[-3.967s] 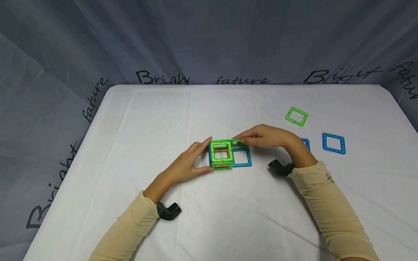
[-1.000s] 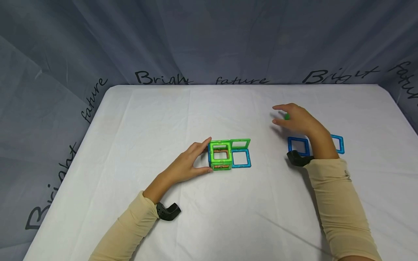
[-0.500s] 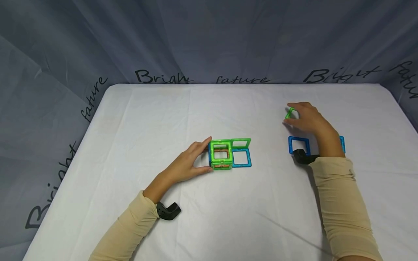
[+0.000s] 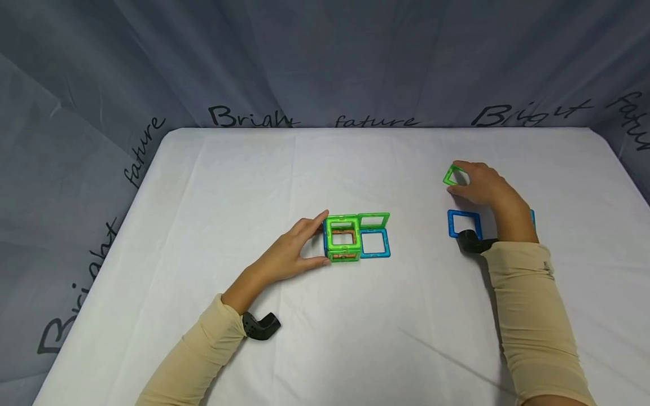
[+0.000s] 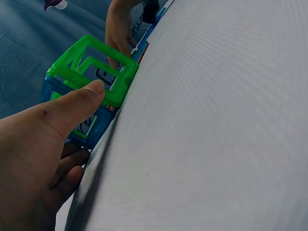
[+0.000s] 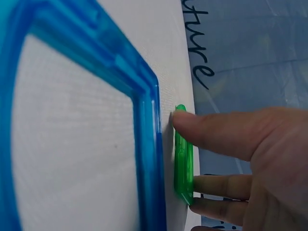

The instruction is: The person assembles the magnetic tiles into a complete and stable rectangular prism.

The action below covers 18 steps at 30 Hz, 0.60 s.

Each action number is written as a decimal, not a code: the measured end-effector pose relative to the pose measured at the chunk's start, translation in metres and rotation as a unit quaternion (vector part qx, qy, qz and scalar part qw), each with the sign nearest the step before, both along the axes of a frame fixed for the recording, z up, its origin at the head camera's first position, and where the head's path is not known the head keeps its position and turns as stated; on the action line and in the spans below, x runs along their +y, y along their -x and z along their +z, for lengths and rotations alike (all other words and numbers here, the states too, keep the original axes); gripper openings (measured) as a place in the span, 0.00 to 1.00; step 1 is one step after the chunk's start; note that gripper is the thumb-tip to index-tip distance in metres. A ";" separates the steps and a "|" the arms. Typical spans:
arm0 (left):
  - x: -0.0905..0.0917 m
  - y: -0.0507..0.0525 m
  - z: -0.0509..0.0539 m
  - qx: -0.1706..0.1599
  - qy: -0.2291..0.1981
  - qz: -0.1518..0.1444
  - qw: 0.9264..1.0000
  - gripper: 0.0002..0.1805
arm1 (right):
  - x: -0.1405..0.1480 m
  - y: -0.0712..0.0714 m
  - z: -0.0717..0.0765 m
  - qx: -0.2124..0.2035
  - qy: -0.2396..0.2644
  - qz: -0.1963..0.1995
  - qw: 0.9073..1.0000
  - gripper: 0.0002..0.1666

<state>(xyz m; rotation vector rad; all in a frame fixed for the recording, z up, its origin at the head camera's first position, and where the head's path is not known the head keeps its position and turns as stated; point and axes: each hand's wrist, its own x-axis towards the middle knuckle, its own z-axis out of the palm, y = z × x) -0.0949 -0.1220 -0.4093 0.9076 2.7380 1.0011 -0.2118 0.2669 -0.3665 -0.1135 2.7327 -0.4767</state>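
Observation:
My left hand (image 4: 286, 254) holds the left side of a cube built from magnetic tiles (image 4: 345, 249), its thumb at the near face and its fingers at the far side. In the left wrist view, the thumb presses the cube's green frame (image 5: 110, 50). To the cube's right lies a flat blue tile (image 4: 387, 242), with a tilted green tile (image 4: 374, 215) along its far edge. Farther right and back, my right hand (image 4: 482, 183) pinches a loose green square tile (image 4: 448, 177). The right wrist view shows thumb and fingers at that green tile's edges (image 6: 183, 163).
A loose blue square tile (image 4: 451, 224) lies in front of the right hand, partly behind the black wrist camera (image 4: 472, 241). Another blue tile (image 4: 533, 217) is mostly hidden by the right wrist. A white cloth covers the table (image 4: 244, 169); a grey curtain (image 4: 325, 62) hangs behind.
My right hand has left the green tile next to the cube, moved right and back, and closed its fingertips on the loose green tile. My left hand has stayed at the cube.

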 end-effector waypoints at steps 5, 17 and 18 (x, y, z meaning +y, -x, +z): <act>0.000 0.000 0.000 0.004 -0.003 0.000 1.000 0.49 | 0.001 0.000 -0.001 0.001 -0.004 -0.006 1.000 0.39; 0.000 0.000 -0.001 0.004 -0.003 -0.001 1.000 0.49 | -0.001 0.000 -0.003 0.012 -0.021 -0.017 1.000 0.38; 0.000 0.000 -0.001 0.005 -0.003 -0.001 1.000 0.49 | -0.001 0.000 -0.003 0.013 -0.023 -0.016 1.000 0.38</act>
